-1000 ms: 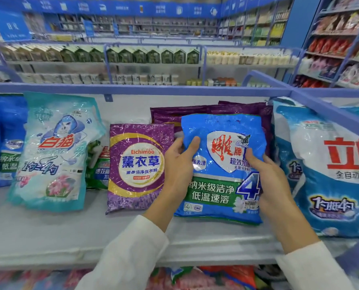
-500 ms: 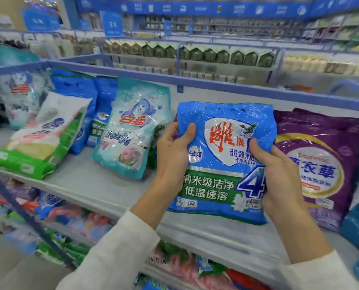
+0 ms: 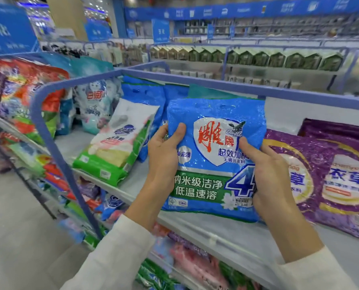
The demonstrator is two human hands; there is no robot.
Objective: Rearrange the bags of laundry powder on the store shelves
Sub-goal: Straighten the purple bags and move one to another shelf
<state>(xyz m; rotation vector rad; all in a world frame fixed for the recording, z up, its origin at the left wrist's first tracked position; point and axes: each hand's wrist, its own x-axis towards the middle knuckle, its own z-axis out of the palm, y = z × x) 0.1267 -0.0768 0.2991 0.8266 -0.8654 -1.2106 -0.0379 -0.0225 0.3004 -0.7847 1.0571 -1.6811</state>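
Two hands, left hand (image 3: 164, 155) and right hand (image 3: 272, 176), gripping blue bag (image 3: 212, 143).

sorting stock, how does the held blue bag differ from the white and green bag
The blue bag is gripped upright by left hand and right hand; the white and green bag leans on the shelf, untouched. Blue bag: green lower band; white and green bag: green bottom edge. Both glossy plastic.
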